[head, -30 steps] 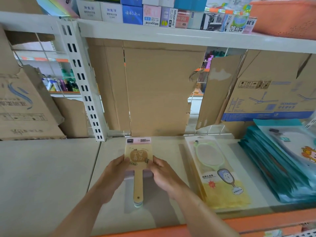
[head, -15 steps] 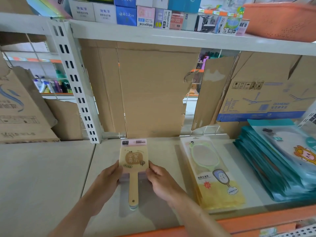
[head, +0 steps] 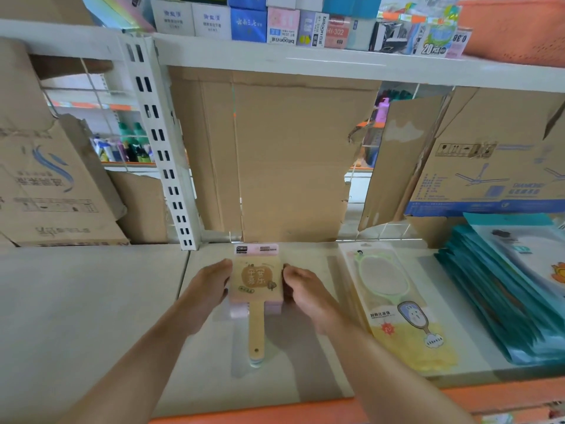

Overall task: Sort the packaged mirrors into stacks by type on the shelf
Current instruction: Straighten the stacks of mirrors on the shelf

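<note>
Both hands have slid up: left hand (head: pixel 211 289) and right hand (head: pixel 305 293) now grip the wooden stack (head: pixel 256 283) by its sides, mid-shelf (head: pixel 91 301). Three stacks: wooden, green stack (head: pixel 394 304), teal stack (head: pixel 501 295).

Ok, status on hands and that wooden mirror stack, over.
Left hand and right hand grip wooden hand-mirror stack by its sides. Stack flat on shelf. Green mirror pack to its right, apart.
</note>
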Action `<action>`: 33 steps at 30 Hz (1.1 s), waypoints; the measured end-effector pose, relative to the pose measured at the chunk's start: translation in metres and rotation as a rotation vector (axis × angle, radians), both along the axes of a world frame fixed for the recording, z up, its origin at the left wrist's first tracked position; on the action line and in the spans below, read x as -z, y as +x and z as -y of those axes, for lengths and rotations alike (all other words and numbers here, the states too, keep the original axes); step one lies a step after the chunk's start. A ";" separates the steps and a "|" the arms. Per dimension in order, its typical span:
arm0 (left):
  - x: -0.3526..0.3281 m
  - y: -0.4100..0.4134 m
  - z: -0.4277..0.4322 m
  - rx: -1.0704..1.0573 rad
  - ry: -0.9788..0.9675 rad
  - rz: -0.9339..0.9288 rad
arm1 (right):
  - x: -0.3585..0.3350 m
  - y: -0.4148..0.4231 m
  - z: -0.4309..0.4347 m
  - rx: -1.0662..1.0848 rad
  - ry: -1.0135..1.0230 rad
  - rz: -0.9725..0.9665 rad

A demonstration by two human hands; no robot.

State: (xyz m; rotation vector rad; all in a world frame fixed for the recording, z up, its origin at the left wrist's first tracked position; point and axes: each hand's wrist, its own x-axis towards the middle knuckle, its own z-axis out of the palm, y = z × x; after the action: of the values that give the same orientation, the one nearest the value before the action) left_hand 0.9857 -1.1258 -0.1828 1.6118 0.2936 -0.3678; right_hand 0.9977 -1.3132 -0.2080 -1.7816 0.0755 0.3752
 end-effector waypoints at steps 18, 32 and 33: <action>0.000 0.009 0.015 0.029 0.006 0.011 | -0.002 0.007 -0.006 -0.022 -0.056 -0.062; -0.024 -0.010 0.003 0.174 1.031 0.374 | -0.065 -0.030 0.077 -0.026 -0.593 0.295; -0.027 -0.010 0.009 0.189 1.061 0.402 | -0.069 -0.032 0.087 -0.015 -0.646 0.316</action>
State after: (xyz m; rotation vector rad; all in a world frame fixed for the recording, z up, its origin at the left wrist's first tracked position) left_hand 0.9759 -1.1347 -0.1554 2.7139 0.0003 0.0128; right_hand 0.9660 -1.3999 -0.1393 -2.4603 -0.0474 0.0704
